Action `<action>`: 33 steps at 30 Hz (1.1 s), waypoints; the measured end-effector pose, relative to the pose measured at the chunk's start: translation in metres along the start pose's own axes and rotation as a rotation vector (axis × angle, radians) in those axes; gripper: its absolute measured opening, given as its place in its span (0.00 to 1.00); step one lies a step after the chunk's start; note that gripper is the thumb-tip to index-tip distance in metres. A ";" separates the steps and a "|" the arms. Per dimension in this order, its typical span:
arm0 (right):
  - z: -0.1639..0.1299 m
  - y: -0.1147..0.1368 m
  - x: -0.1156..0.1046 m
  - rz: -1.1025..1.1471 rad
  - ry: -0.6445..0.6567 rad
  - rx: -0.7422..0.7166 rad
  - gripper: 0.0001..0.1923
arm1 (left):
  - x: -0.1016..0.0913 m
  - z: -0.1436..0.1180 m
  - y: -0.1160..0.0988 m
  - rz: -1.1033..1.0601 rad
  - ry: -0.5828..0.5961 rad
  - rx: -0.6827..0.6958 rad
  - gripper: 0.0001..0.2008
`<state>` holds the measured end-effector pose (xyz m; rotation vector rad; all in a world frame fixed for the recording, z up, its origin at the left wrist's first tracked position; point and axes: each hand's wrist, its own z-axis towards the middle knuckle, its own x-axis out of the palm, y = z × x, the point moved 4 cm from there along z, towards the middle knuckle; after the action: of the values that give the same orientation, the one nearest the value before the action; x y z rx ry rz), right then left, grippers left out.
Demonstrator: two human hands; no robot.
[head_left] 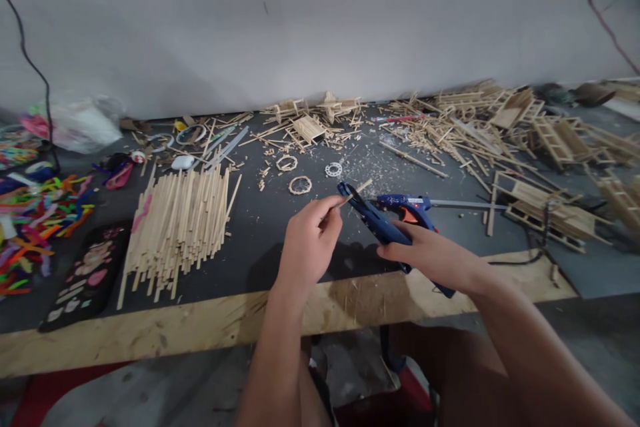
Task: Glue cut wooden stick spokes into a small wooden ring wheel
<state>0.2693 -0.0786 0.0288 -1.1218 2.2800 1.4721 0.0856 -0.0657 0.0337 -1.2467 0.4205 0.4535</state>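
Note:
My left hand (313,237) pinches a thin wooden stick (364,187) between thumb and fingers. The stick lies across the jaws of a dark blue hand cutter (373,221). My right hand (425,253) is wrapped round the cutter's handles; its exact blade position is hard to make out. Just behind the cutter lies a blue glue gun (407,207) with an orange trigger and a glue stick in its back end. Two small wooden rings (300,185) and a white perforated disc (333,169) lie beyond my left hand.
A pile of wooden sticks (180,220) lies left, beside a dark phone (87,273) and colourful pipe cleaners (45,227). Small wooden frames (550,210) crowd the right. Stick offcuts (425,133) litter the back. A pale wooden strip (200,320) edges the table.

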 end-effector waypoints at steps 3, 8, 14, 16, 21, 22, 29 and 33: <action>0.000 0.002 0.002 -0.014 0.003 -0.015 0.15 | 0.007 0.000 -0.002 0.016 0.012 0.034 0.12; 0.000 0.002 0.002 -0.022 -0.007 -0.022 0.14 | 0.011 0.001 -0.003 0.061 0.014 0.058 0.12; 0.004 -0.003 0.004 -0.012 -0.005 -0.006 0.15 | 0.012 0.001 -0.004 0.106 -0.011 0.087 0.11; 0.007 -0.004 0.007 0.008 -0.014 -0.015 0.12 | 0.012 0.001 -0.002 0.112 -0.018 0.079 0.10; 0.012 -0.002 0.016 -0.016 -0.072 -0.037 0.09 | 0.008 0.003 0.004 0.128 -0.027 0.025 0.09; 0.013 -0.001 0.019 -0.025 -0.083 -0.051 0.09 | 0.007 0.003 0.006 0.137 -0.028 0.018 0.08; 0.018 -0.012 0.031 -0.070 -0.155 -0.067 0.10 | 0.003 -0.004 0.013 0.126 0.028 -0.019 0.09; 0.007 -0.021 0.030 -0.148 -0.089 -0.012 0.11 | -0.014 -0.012 0.029 0.141 0.035 -0.073 0.09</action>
<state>0.2620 -0.0918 -0.0054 -1.1763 2.0844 1.4512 0.0579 -0.0714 0.0147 -1.3014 0.5275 0.5718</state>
